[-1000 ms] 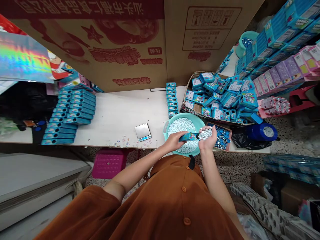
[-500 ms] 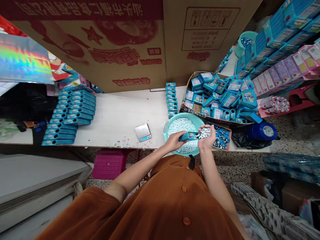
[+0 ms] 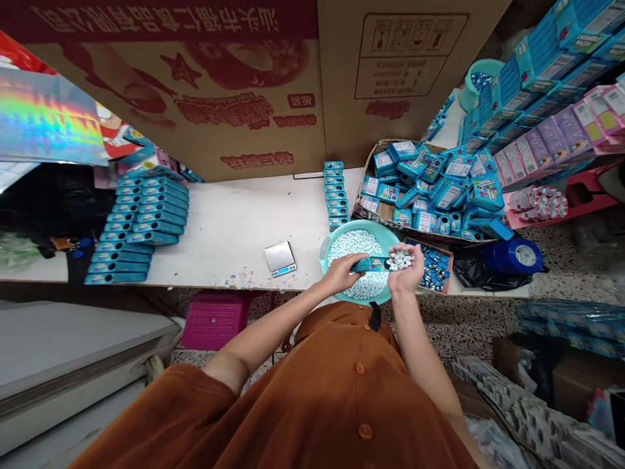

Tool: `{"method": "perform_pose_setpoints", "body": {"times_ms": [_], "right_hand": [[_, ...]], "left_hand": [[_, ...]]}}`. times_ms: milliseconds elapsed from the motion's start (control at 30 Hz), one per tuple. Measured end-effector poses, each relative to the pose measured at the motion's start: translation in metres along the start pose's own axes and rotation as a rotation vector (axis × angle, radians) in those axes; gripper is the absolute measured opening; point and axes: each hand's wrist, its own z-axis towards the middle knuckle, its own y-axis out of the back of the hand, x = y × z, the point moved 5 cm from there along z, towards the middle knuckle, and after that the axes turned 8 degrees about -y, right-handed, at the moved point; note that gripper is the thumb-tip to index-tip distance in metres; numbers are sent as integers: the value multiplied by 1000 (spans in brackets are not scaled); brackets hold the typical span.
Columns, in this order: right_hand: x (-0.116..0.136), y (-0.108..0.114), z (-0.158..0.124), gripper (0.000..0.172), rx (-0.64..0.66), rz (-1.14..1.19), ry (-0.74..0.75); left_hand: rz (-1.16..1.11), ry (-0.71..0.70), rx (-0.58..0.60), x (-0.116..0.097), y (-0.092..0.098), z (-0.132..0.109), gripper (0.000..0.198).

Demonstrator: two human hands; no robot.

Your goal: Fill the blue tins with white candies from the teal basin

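Note:
My left hand [image 3: 339,274] grips a small blue box [image 3: 371,264] by its left end, held level over a teal basin [image 3: 328,246] filled with pale blue-white candies [image 3: 354,246]. My right hand [image 3: 406,272] is cupped around a handful of the same candies [image 3: 401,259], pressed against the box's right end. Both hands hover above the near rim of the basin at the table's front edge.
A small silver scale [image 3: 280,258] lies left of the basin. Stacked blue boxes [image 3: 139,221] sit at the table's left, a short column of boxes [image 3: 336,195] behind the basin. A carton of loose blue boxes [image 3: 430,185] and a tray of small blue pieces [image 3: 434,266] lie right.
My right hand has closed in toward the box's open end, and the pile of candies in the palm looks smaller. The left hand holds the box nearly still.

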Motion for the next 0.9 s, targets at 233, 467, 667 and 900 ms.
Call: {"method": "perform_pose_setpoints", "body": {"times_ms": [233,467,667,900], "right_hand": [[4,-4,-2,30,-28,-87,13],[5,-7,-3,32,-2,-130,37],[11,-12,-6,31,-14,-130,64],[11,-15,-6,34,6,-175,80]], "left_hand": [[-50,43,-33,3,1,0,49],[-29,46,-31,1,3,1,50],[-70,46,-58,-2,1,1,47],[-138,57,-53,1,-2,1,50]]}}
